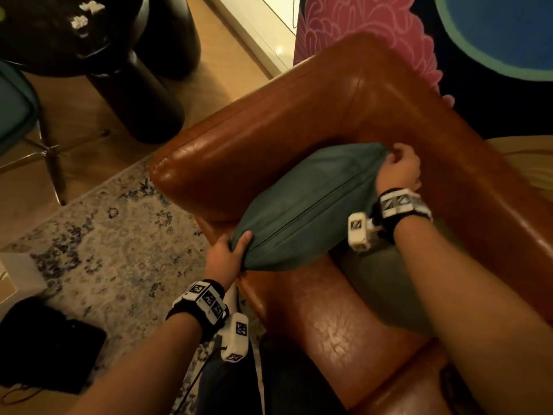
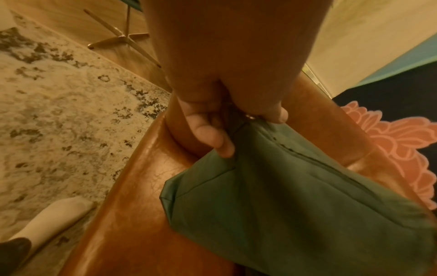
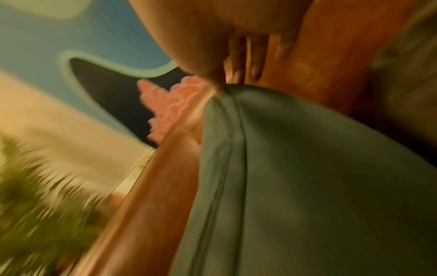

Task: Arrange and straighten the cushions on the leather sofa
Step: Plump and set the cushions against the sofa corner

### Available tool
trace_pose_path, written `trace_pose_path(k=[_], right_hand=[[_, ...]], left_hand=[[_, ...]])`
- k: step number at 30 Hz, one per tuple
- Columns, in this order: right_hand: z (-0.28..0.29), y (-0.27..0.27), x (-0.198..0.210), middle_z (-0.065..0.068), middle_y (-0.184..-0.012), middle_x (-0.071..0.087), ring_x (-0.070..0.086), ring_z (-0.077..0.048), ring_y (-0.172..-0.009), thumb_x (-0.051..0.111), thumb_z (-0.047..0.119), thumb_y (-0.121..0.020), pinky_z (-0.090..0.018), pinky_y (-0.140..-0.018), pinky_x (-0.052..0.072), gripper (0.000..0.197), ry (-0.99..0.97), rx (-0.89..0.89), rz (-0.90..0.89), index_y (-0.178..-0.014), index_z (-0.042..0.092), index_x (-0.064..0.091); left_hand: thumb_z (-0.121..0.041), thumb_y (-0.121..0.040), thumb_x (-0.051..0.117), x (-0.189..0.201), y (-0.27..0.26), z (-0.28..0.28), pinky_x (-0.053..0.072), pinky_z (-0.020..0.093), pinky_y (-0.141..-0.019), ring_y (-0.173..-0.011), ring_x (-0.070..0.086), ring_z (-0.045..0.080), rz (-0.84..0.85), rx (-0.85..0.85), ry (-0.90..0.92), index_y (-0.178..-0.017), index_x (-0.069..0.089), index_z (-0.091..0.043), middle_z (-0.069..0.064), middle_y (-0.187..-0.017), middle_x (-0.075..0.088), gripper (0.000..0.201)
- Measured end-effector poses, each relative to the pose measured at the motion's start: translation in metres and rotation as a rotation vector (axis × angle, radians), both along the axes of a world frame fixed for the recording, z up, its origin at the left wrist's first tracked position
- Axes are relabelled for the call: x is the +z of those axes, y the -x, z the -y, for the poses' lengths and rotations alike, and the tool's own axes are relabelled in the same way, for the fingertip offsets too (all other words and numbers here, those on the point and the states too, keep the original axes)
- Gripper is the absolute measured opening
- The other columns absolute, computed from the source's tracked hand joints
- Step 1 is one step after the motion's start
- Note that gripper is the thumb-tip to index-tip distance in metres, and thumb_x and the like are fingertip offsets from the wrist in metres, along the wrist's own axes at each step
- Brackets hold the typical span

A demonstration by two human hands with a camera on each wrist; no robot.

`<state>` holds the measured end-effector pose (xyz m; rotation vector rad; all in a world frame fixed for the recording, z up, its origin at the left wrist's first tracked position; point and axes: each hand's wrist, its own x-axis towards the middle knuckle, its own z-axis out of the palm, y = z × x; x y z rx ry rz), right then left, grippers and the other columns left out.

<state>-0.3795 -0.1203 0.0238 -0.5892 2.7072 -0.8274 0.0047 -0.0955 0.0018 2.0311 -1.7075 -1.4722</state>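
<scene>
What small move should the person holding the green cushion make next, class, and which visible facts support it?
Probably lower the green cushion upright into the sofa corner. The left hand and right hand each pinch an opposite corner, and it hangs tilted along the armrest, seam up; whether it touches the seat is unclear.

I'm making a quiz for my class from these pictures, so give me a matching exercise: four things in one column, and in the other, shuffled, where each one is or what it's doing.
Column one:
1. left hand
2. right hand
3. green cushion
4. patterned rug

Column two:
A. lies on the floor beside the leather sofa
B. grips the cushion's far corner
C. held at both ends against the armrest
D. grips the cushion's near corner

Pairs: 1-D, 2-B, 3-C, 4-A
</scene>
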Motion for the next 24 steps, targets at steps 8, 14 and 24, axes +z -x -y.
trace_pose_path(k=[8, 14, 24], right_hand=[[-0.072, -0.133, -0.046, 0.004, -0.167, 0.02, 0.009, -0.024, -0.155, 0.01, 0.062, -0.099, -0.068, -0.117, -0.001, 0.056, -0.339, 1.396, -0.427, -0.153, 0.051, 0.019], [-0.013, -0.015, -0.034, -0.002, -0.169, -0.008, -0.007, -0.032, -0.155, 0.029, 0.05, -0.104, -0.065, -0.118, -0.001, 0.055, -0.401, 0.531, -0.13, -0.156, 0.05, 0.009], [0.002, 0.048, -0.012, -0.01, -0.127, 0.069, 0.063, -0.028, -0.118, 0.066, 0.032, -0.094, -0.027, -0.093, 0.043, 0.036, -0.051, 0.061, 0.31, -0.123, 0.011, 0.07]], left_hand=[[-0.037, -0.084, 0.077, 0.003, -0.01, -0.01, 0.062, 0.045, -0.061, -0.057, 0.069, 0.028, -0.168, 0.031, -0.206, -0.11, 0.058, 0.003, 0.026, -0.078, 0.072, 0.052], [-0.029, -0.087, 0.076, 0.003, -0.005, -0.012, 0.063, 0.034, -0.06, -0.056, 0.07, 0.018, -0.258, 0.153, -0.236, -0.117, 0.06, 0.003, 0.024, -0.101, 0.073, 0.047], [-0.039, -0.098, 0.059, 0.006, -0.02, -0.028, 0.06, 0.051, -0.077, -0.07, 0.07, 0.03, -0.248, 0.086, -0.217, -0.107, 0.064, 0.001, 0.019, -0.079, 0.074, 0.041]])
